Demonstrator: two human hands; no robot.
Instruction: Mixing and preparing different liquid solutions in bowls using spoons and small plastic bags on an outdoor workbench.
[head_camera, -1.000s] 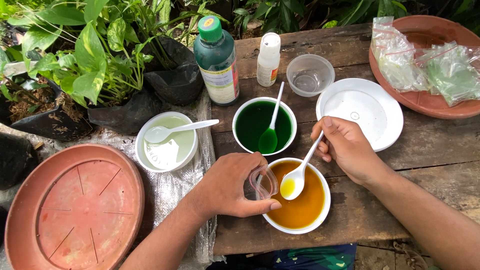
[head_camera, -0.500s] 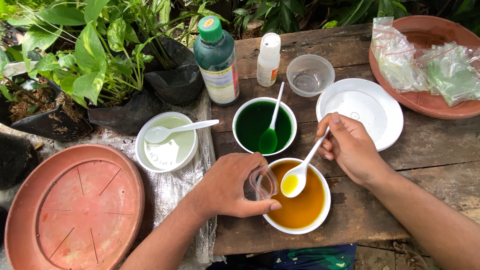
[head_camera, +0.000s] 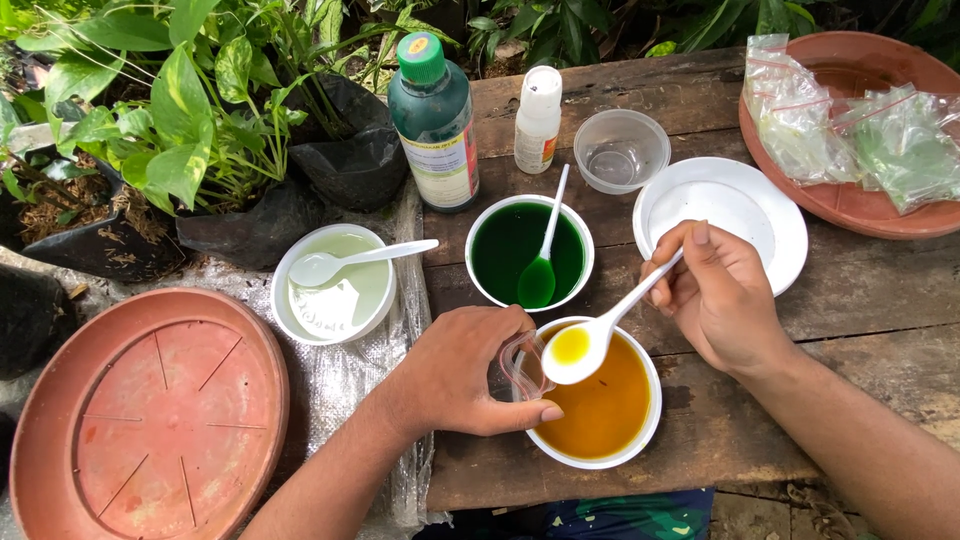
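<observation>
The right hand (head_camera: 725, 300) pinched a white spoon (head_camera: 590, 340) by its handle, bowl brimming with yellow-orange liquid, hovering over the bowl of orange liquid (head_camera: 600, 395) — and the left hand (head_camera: 465, 375), at that bowl's nine o'clock, curled around a small clear bag (head_camera: 525, 360), its mouth held open at the rim. Risky, I thought: that limp mouth could sag or the spoon tip early — liquid down the fingers, onto the wooden table (head_camera: 860, 290), well short of the green bowl (head_camera: 527, 250) at twelve o'clock.
</observation>
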